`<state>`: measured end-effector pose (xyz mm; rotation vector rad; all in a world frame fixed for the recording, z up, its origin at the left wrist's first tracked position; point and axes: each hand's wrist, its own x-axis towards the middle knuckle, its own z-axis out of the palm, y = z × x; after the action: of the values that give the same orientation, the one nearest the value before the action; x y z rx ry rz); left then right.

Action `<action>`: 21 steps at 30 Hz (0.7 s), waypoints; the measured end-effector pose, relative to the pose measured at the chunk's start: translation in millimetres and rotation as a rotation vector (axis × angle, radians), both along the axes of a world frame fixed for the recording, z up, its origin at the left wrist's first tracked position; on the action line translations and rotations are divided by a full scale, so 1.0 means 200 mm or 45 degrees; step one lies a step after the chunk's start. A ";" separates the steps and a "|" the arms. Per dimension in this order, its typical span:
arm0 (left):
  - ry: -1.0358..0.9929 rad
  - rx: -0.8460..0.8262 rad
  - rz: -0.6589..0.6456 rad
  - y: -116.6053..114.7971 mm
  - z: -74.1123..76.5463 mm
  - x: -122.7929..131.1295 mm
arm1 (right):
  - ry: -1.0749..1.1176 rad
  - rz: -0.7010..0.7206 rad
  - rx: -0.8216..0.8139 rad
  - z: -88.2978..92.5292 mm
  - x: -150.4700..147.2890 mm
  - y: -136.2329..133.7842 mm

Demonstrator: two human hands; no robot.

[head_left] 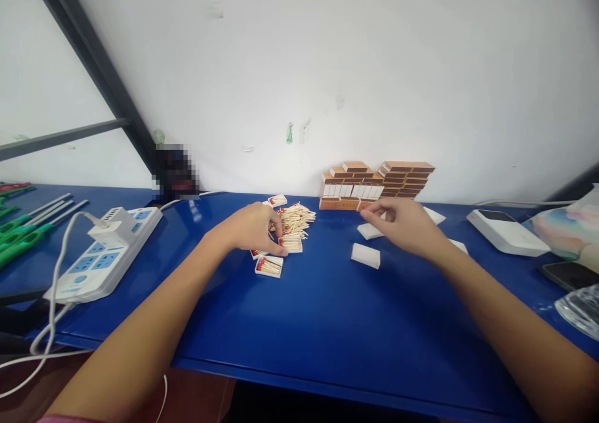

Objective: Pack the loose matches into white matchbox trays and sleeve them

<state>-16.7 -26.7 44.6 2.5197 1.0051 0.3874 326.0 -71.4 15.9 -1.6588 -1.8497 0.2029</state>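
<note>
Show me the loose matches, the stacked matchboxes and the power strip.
Loose matches (296, 220), head view: middle of pile.
Stacked matchboxes (367, 191), head view: white row mid-stack.
Power strip (103, 260), head view: blue socket face.

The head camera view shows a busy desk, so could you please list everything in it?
Loose matches: many, red-tipped, desk centre
Match-filled trays: at least four, white, around left hand
Flat pieces: at least four, white, around right hand
Matchbox stack: one, brown and white, by wall
Power strip: one, white and blue, left
Charger: one, white, on strip
Cables: several, white, mostly left
Handled tools: several, green, far left
Screened device: one, white, right
Packet: one, pastel, right
Phone-like object: one, dark, right
Clear plastic: one, transparent, right edge
Frame: one, dark, left
Blurred patch: unidentifiable
Desk: one, blue
Wall: one, white, behind
Hands: left, right
</note>
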 end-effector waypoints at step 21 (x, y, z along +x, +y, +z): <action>-0.433 0.000 0.191 0.10 -0.04 -0.02 | 0.735 0.403 -0.566 0.10 -0.54 0.24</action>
<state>-21.6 -7.2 36.0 2.2787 1.0549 0.8272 219.0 -24.1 36.0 -1.3531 -1.6618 1.1684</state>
